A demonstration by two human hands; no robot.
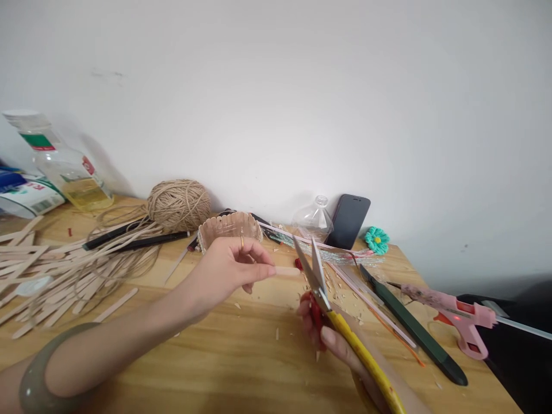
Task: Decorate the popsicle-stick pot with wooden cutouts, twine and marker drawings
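Between thumb and fingertips, my left hand (241,261) pinches a short popsicle stick (287,271), its free end pointing right. My right hand (334,345) grips scissors (318,284) with yellow and red handles. Their blades are spread and point up and away, just right of the stick's tip, apart from it as far as I can see. Behind my left hand stands a small round container (230,225) walled with popsicle sticks, partly hidden by the hand. Small wood chips (334,287) lie scattered around the scissors.
Many loose popsicle sticks (56,287) and a twine ball (179,204) lie left. An oil bottle (81,172) stands behind them. At right are a green-handled tool (414,328), a pink glue gun (457,316), a phone (349,221), a clear bottle (317,218) and a turquoise flower (376,240).
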